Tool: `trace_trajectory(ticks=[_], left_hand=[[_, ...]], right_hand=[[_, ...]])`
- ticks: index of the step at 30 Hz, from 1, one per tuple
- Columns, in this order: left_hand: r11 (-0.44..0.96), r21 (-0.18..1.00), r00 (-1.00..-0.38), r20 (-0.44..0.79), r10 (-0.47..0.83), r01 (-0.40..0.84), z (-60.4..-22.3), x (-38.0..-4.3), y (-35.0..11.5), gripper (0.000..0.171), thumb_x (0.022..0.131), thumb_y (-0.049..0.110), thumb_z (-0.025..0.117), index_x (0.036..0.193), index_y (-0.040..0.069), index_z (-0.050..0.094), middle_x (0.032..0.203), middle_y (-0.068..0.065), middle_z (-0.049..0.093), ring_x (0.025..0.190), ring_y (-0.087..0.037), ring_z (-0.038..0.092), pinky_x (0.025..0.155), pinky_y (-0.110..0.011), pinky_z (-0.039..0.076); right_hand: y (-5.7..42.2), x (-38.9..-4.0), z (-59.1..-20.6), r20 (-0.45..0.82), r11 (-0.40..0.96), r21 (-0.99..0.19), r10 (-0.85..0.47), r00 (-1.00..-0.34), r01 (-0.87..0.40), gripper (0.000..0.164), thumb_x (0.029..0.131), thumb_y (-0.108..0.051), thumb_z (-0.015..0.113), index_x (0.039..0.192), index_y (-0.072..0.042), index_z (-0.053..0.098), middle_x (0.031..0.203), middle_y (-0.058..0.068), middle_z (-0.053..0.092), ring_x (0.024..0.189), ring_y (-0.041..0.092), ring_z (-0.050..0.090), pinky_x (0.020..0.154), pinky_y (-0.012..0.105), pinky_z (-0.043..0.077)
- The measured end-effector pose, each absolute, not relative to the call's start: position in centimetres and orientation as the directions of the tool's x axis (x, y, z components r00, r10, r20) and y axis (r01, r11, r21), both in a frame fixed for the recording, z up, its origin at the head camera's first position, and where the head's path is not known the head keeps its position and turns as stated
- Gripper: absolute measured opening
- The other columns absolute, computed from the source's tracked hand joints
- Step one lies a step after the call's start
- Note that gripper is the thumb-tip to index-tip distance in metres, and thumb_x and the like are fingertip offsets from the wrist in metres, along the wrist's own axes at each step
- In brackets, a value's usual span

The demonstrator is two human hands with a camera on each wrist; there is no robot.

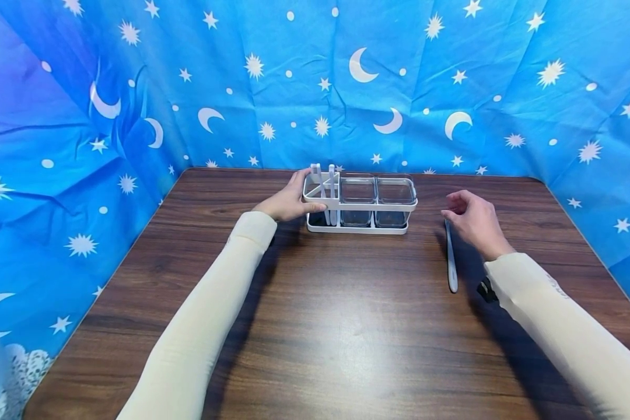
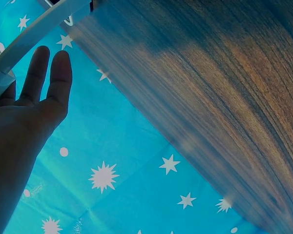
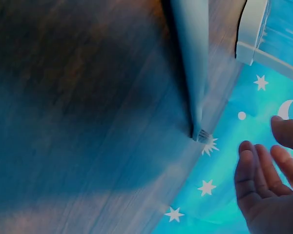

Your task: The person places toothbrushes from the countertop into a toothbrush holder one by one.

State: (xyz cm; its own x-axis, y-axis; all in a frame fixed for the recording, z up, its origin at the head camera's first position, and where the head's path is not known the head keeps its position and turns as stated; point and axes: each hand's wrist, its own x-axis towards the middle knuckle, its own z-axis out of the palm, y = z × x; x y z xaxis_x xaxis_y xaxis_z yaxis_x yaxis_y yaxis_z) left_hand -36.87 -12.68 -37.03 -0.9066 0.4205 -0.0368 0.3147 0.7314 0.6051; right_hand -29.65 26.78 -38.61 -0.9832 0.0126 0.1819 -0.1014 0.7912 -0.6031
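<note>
A white toothbrush holder (image 1: 362,206) stands near the table's back edge. Two pale toothbrushes (image 1: 332,192) are upright in its divided left section, and two clear cups (image 1: 358,189) sit in the slots to their right. My left hand (image 1: 291,201) grips the holder's left end, thumb along the front rail and fingers around behind. A light grey toothbrush (image 1: 452,265) lies on the table right of the holder, its ribbed head end pointing to the back. My right hand (image 1: 475,219), fingers loosely bent and holding nothing, hovers close by that head end.
The dark wood table (image 1: 315,338) reaches back to a blue cloth (image 1: 294,76) with white moons and stars, which also hangs along both sides. White lacy fabric (image 1: 28,373) shows at the lower left, beside the table.
</note>
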Motion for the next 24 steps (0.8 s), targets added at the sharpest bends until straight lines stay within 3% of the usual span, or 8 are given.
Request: trace_trajectory(ticks=[9, 15, 24], left_hand=[[0.727, 0.608, -0.902, -0.039, 0.429, 0.32, -36.9, -36.81, -12.69, 0.101, 0.08, 0.055, 0.067, 0.15, 0.018, 0.004, 0.149, -0.01, 0.014, 0.126, -0.027, 0.035, 0.106, -0.046, 0.027], [0.73, 0.605, -0.903, -0.044, 0.428, 0.317, -36.73, -36.69, -12.68, 0.101, 0.08, 0.055, 0.067, 0.15, 0.018, 0.004, 0.149, -0.01, 0.015, 0.127, -0.026, 0.034, 0.106, -0.046, 0.027], [0.738, 0.594, -0.902, -0.046, 0.429, 0.321, -36.55, -36.62, -12.69, 0.1, 0.081, 0.055, 0.067, 0.15, 0.018, 0.004, 0.15, -0.01, 0.013, 0.129, -0.027, 0.032, 0.106, -0.046, 0.026]], right_hand=[[27.1, -29.64, -39.03, 0.014, 0.846, -0.532, 0.045, -0.999, 0.031, 0.037, 0.094, -0.012, 0.06, 0.124, 0.007, 0.048, 0.107, 0.028, 0.055, 0.091, 0.04, 0.055, 0.079, 0.053, 0.045], [27.13, -29.56, -39.1, -0.126, 0.848, -0.515, 0.071, -0.989, 0.126, 0.043, 0.094, -0.017, 0.06, 0.125, 0.008, 0.044, 0.1, 0.026, 0.057, 0.082, 0.035, 0.056, 0.068, 0.043, 0.045], [27.02, -29.72, -39.36, -0.207, 0.865, -0.483, 0.038, -0.978, 0.136, 0.046, 0.093, -0.017, 0.06, 0.123, 0.013, 0.042, 0.093, 0.024, 0.057, 0.075, 0.03, 0.058, 0.062, 0.037, 0.046]])
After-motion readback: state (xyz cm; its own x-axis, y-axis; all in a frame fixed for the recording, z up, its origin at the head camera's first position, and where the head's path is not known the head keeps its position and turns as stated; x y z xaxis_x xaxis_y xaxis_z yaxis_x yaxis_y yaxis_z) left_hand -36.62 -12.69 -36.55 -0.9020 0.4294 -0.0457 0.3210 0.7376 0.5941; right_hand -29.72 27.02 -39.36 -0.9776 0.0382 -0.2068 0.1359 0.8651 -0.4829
